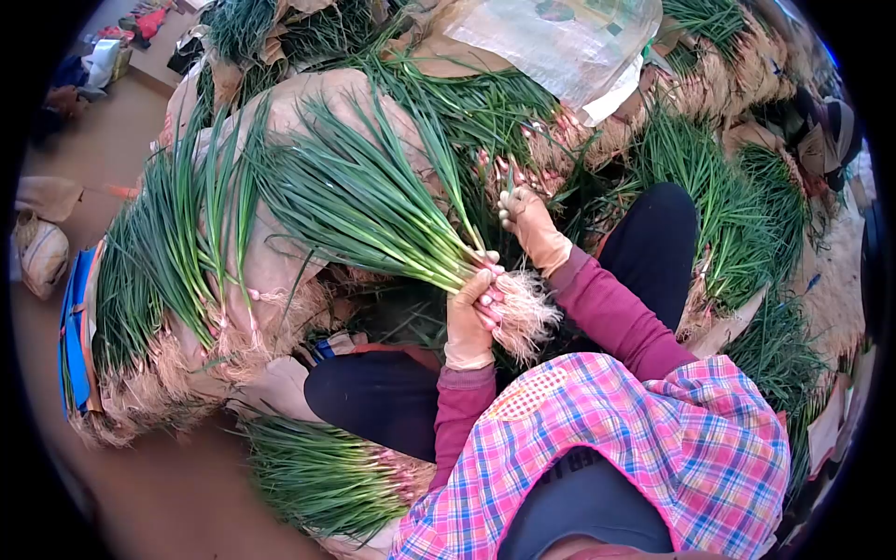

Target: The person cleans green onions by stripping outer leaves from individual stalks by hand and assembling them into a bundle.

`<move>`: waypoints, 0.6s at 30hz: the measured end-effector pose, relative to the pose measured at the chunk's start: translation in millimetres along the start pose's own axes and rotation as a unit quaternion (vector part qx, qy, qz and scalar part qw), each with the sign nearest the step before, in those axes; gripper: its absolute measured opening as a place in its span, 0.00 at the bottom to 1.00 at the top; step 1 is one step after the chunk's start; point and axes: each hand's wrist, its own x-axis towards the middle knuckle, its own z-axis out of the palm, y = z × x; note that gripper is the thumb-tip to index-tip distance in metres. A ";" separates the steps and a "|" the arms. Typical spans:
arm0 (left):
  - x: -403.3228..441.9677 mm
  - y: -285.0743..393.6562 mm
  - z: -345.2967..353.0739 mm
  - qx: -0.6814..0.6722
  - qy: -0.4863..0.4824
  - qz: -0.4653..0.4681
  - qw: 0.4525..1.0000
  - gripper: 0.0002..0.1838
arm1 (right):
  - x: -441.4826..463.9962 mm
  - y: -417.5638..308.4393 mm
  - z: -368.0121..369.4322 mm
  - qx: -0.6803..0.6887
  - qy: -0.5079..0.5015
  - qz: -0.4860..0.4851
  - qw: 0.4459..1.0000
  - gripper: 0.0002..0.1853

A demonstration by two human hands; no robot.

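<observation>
A bunch of green onions (pixel 373 210) with long green leaves, pink bulbs and pale roots lies across the centre. My left hand (pixel 469 322), in a light glove, is wrapped round it just above the bulbs. To the right of the bunch, my right hand (pixel 530 224), also gloved, has its fingers curled together near the loose onions (pixel 509 168) of the pile behind. Whatever is between those fingertips is too small to make out. The leaves of the held bunch point up and to the left, with the roots towards me.
More onions (pixel 159 261) lie in a row on brown sacking (pixel 341 98) at the left. Another pile (pixel 327 476) is at the lower left, and further ones (pixel 705 196) at the right. A translucent plastic sheet (pixel 560 42) covers part of the back. My bent knees flank the work.
</observation>
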 end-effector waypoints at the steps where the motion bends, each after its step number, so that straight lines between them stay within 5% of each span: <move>1: -2.3 1.7 2.0 0.035 0.015 0.011 0.999 0.13 | 6.1 1.1 -10.1 -0.071 -0.036 -0.014 0.997 0.07; 3: 0.0 0.5 -3.8 0.048 0.025 -0.003 0.999 0.13 | -16.3 -17.1 0.2 -0.210 -0.226 0.150 0.939 0.08; 5: -0.5 -3.4 -7.8 0.036 0.022 -0.025 0.999 0.16 | -20.6 -27.1 6.1 -0.377 -0.254 0.095 0.886 0.11; 7: -7.2 1.9 4.5 0.015 0.014 0.053 0.998 0.20 | 23.4 -33.4 -24.8 -0.496 -0.039 -0.271 0.824 0.16; 9: -25.6 21.9 8.4 -0.043 -0.050 0.061 0.996 0.22 | 41.9 -94.8 -35.0 -0.585 0.227 -0.363 0.689 0.18; 10: -31.2 25.2 14.3 -0.046 -0.054 0.085 0.994 0.22 | 37.5 -99.5 -34.4 -0.584 0.233 -0.364 0.687 0.18; 12: -30.2 27.7 16.2 -0.054 -0.040 0.101 0.993 0.22 | 32.4 -111.1 -29.5 -0.797 -0.013 -0.033 0.603 0.20; 14: -25.2 29.1 7.3 -0.059 -0.020 0.073 0.995 0.22 | 16.0 -100.7 -36.3 -0.715 -0.337 0.003 0.613 0.22; 15: -21.5 28.9 6.6 -0.046 0.003 0.066 0.997 0.21 | 16.0 -108.6 -25.2 -0.704 -0.319 0.126 0.622 0.26; 17: -18.1 26.1 8.4 -0.044 0.057 0.055 0.996 0.21 | 22.8 -141.1 -16.4 -0.679 -0.156 -0.048 0.716 0.27; 18: -12.3 20.6 -8.4 -0.043 0.031 0.037 0.998 0.20 | 39.4 -152.8 -24.8 -0.678 -0.002 -0.168 0.716 0.25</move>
